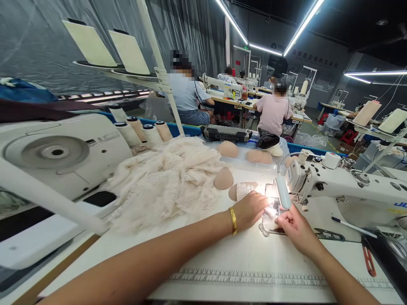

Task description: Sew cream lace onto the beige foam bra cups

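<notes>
Much heaped fabric [171, 182], lamp [282, 192] near right hand [298, 228]

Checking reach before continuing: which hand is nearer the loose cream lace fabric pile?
Left. The left hand is right of the loose cream lace fabric pile, apart from it; the right hand is farther right, near the slim pale-grey lamp's lower end.

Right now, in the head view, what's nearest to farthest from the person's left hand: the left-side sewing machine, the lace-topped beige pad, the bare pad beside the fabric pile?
From the left hand:
1. Lace-topped beige pad, just beyond the hand.
2. Bare pad, farther left, beside the fabric pile.
3. Left-side sewing machine, past the pile.
</notes>
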The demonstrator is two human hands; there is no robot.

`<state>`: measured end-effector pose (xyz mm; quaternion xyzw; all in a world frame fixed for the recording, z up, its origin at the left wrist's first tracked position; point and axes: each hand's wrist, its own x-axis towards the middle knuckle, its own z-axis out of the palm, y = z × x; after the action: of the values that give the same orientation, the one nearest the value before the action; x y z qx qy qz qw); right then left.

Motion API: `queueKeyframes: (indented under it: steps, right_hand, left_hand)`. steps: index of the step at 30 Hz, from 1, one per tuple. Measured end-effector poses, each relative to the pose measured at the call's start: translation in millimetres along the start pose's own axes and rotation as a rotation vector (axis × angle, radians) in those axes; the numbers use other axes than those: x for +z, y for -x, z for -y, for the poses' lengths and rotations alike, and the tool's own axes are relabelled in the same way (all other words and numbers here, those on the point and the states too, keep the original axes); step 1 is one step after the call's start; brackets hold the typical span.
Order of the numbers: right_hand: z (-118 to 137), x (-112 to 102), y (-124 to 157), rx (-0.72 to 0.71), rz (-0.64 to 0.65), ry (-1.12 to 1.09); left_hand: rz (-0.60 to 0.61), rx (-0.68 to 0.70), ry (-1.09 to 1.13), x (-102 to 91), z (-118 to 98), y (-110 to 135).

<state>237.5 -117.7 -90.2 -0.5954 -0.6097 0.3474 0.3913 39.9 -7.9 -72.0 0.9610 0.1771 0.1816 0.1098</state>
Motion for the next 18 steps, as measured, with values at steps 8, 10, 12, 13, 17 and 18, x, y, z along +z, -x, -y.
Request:
queueKeyframes:
  steps: [8,10,12,13,17,18]
  right_hand:
    - [27,56,36,0.101,-0.15,-0.559]
    - [29,69,56,0.064,-0.183,-0.569]
    - [28,78,73,0.054,-0.193,-0.566]
    - [27,81,79,0.058,-0.188,-0.568]
    - [22,79,82,0.066,-0.219,-0.597]
    - [21,77,81,0.064,-0.25,-0.601]
  left_hand:
    - [0.01,-0.762,1.814,5.9,-95,81]
    - [-0.335,-0.895,1.929,6.9,-95,76]
    - [-0.561,-0.943,1.878,4.2,-87,67]
    - [-0.602,-0.962,1.847,2.5,-83,63]
    - [-0.543,-1.027,1.967,-0.9,-75,58]
    - [-0.523,-1.021,2.032,-0.7,-75,59]
